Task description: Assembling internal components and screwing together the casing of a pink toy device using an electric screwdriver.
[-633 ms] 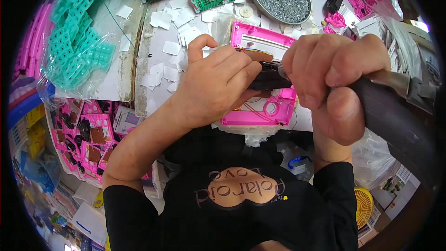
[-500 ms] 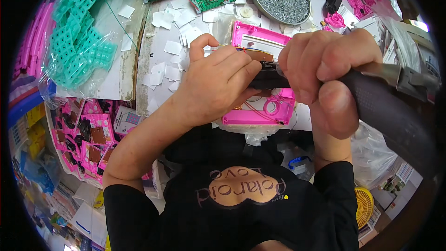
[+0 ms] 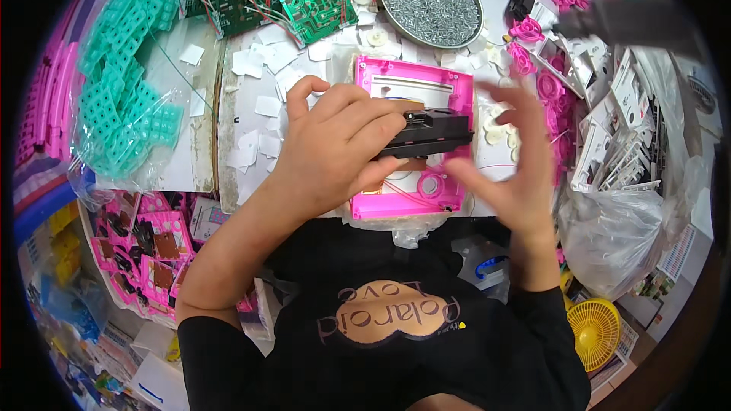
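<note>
My left hand (image 3: 335,144) grips a black plastic block (image 3: 438,131) with its thumb and fingers, holding it over an open pink plastic housing (image 3: 407,204). Inside the housing, a brown board and thin wires show in part beneath the block. My right hand (image 3: 518,164), smeared by motion, has its fingers and thumb spread just right of the block and holds nothing. At the upper right, apart from that hand, hangs a dark power screwdriver (image 3: 640,24), also blurred.
Small metal screws (image 3: 432,6) fill a round tray at the back. Wired green circuit boards (image 3: 318,7) lie left of it. Teal rubber keypads (image 3: 126,84) lie at far left, above a bin of pink assemblies (image 3: 156,247). White parts (image 3: 609,137) pile up at right.
My right hand has let go of the power screwdriver and opened beside the block. The screwdriver has moved up and away to the upper right. My left hand still holds the block.
</note>
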Tool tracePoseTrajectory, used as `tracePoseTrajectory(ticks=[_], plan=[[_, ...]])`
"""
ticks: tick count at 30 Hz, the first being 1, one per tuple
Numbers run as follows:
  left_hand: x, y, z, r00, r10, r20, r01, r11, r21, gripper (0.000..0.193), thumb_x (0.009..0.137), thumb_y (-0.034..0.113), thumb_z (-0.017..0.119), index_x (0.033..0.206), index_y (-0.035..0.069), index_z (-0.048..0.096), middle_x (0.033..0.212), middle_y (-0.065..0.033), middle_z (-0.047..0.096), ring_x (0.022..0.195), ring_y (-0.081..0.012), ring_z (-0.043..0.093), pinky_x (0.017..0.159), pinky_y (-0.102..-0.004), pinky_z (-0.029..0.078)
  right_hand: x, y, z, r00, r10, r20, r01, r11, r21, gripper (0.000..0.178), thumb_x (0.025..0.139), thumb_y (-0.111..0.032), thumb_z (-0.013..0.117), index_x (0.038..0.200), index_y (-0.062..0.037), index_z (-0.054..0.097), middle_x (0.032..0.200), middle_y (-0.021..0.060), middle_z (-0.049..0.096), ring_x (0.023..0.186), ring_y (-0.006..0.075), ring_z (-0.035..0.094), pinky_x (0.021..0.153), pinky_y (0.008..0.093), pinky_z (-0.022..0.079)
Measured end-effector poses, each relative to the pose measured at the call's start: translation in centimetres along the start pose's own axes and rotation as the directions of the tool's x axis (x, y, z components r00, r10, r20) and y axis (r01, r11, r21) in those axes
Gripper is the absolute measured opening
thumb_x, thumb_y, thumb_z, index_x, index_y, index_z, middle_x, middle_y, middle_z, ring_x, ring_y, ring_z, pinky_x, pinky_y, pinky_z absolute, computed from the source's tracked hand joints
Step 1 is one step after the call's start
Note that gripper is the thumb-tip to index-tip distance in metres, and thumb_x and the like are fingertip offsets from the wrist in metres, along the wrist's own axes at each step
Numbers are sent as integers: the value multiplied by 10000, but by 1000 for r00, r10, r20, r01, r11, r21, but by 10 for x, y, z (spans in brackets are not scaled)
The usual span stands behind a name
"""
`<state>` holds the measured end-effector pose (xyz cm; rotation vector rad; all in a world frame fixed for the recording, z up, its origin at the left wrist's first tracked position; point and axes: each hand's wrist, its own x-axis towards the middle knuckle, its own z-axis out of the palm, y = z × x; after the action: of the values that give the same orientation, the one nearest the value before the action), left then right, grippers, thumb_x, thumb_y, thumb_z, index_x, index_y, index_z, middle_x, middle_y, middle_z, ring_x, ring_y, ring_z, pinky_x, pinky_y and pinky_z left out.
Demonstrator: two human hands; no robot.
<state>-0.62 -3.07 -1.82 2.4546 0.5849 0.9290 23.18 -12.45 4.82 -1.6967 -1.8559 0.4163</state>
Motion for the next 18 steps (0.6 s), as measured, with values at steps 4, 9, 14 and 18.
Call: tracePoseTrajectory(ticks=[4,9,14,18], plan=[[-2,-1,-1,995,-97,-5,96,993,-64,617,720,322,873,1223,95,597,1193,-55,648,1035,-246,597,989,-447,330,13,26,12,947,-297,120,300,954,-5,584,736,-172,855,1286,-83,677,1160,152,647,999,340,620,819,414,528],[-12,0,22,940,-293,-177,237,930,-282,766,732,455,863,1295,64,521,1129,-51,663,1021,-258,558,974,-442,327,47,20,-3,958,147,248,-204,953,224,240,945,-246,710,1078,-50,749,788,118,686,675,227,641,643,329,512],[-4,8,16,971,-206,-119,205,979,-18,729,789,388,813,1360,30,536,1093,-63,651,1005,-272,551,942,-443,342,94,37,-9,703,374,604,-519,852,76,521,1022,-457,585,872,13,752,529,61,554,469,139,527,497,353,413],[3,16,11,985,-165,-58,172,975,144,717,788,314,800,1391,4,566,1069,-83,637,984,-285,553,916,-444,363,98,40,0,805,252,538,-364,925,110,552,1002,-483,610,795,9,750,539,54,556,500,134,529,513,350,419]])
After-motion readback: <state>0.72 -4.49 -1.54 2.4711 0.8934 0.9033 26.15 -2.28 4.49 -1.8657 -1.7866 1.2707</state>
